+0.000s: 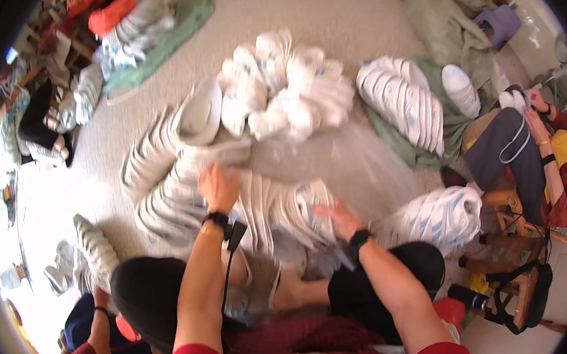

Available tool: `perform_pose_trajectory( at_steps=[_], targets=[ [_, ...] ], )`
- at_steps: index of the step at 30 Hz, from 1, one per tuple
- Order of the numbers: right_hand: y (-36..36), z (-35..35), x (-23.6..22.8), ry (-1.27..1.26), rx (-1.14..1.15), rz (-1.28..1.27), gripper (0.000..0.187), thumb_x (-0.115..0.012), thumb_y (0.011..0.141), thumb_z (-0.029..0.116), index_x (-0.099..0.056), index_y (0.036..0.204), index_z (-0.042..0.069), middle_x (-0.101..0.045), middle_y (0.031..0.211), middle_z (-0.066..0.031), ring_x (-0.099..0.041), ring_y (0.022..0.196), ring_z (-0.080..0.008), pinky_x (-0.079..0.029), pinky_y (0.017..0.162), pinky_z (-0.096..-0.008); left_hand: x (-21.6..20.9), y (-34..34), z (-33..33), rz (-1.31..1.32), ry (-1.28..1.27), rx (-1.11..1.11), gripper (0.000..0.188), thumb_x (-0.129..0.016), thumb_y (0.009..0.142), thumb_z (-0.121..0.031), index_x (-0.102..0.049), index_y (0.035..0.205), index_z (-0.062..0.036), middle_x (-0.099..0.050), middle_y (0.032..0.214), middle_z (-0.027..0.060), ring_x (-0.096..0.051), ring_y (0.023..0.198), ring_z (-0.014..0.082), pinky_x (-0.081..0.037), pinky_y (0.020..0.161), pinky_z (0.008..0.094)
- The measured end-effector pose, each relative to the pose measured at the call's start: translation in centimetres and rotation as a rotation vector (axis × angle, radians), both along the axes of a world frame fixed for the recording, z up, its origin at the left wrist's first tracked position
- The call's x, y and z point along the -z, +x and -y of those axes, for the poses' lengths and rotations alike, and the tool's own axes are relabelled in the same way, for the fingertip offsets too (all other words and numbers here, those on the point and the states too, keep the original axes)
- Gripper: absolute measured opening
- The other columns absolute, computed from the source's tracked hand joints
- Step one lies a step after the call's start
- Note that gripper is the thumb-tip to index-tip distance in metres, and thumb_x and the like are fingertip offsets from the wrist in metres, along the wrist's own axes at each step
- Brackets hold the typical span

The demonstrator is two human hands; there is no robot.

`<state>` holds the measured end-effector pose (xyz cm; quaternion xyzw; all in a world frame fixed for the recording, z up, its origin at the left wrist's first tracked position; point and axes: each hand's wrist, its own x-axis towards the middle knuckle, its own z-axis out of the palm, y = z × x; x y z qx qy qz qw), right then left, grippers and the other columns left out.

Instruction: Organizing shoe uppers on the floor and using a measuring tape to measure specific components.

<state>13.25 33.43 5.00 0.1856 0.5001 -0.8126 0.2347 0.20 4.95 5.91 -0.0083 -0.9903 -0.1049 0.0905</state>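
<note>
Long rows of nested white-grey shoe uppers (259, 202) lie in front of me. My left hand (221, 187) is over the middle of the nearest row, its fingers smeared by motion. At the right end of that row my right hand (340, 218) touches the last upper with fingers stretched apart. That end upper (312, 198) has pale blue marks. Under my right hand lies crumpled clear plastic (330, 258). Behind the near row a second row (155, 150) curves away, ending in a wide-open upper (200, 113).
A heap of white uppers (283, 90) sits beyond the rows. Further right, stacked uppers (401, 101) rest on green sacking (387, 135). A plastic-wrapped bundle (436, 218) lies near my right knee. Co-workers sit at right, by a wooden stool (505, 201), and at lower left.
</note>
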Motion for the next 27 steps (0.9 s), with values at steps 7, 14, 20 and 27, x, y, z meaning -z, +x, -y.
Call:
perform_pose_trajectory(
  at_steps=[7,14,20,27],
  targets=[
    [0.3,-0.8,4.7,0.24,-0.074,0.105,0.044,-0.076,0.076,0.018,-0.063,0.114,0.0,-0.066,0.107,-0.0062,-0.061,0.095,-0.0155,-0.046,0.087,-0.031,1.7,0.9,1.0,0.252,0.226,-0.079,0.072,-0.052,0.086,-0.057,-0.046,0.114,0.0095,-0.063,0.086,0.0333,-0.061,0.089,0.0501,-0.046,0.083,0.0556],
    [-0.3,-1.6,0.5,0.24,-0.165,0.164,0.042,-0.07,0.081,0.022,-0.063,0.114,-0.002,-0.068,0.106,-0.0098,-0.064,0.094,-0.0176,-0.047,0.088,-0.0298,2.8,1.0,4.6,0.195,0.108,0.055,0.067,-0.05,0.09,-0.055,-0.057,0.105,0.0103,-0.062,0.102,0.0329,-0.059,0.098,0.0452,-0.048,0.078,0.0509],
    [-1.2,-2.6,0.1,0.246,-0.454,0.156,0.04,-0.077,0.071,0.021,-0.069,0.104,0.001,-0.068,0.1,-0.0059,-0.059,0.094,-0.0147,-0.043,0.087,-0.0294,1.3,2.4,4.3,0.258,0.179,-0.093,0.077,-0.055,0.085,-0.058,-0.054,0.119,0.0112,-0.058,0.109,0.036,-0.055,0.108,0.0465,-0.044,0.092,0.0465],
    [0.1,0.1,3.2,0.195,-0.249,0.189,0.065,-0.083,0.064,0.028,-0.056,0.114,-0.003,-0.062,0.107,-0.0112,-0.058,0.097,-0.0195,-0.043,0.089,-0.0314,0.6,1.8,4.3,0.387,0.294,-0.146,0.081,-0.052,0.086,-0.059,-0.05,0.123,0.0128,-0.054,0.118,0.0363,-0.053,0.114,0.0452,-0.041,0.097,0.0454]
  ],
)
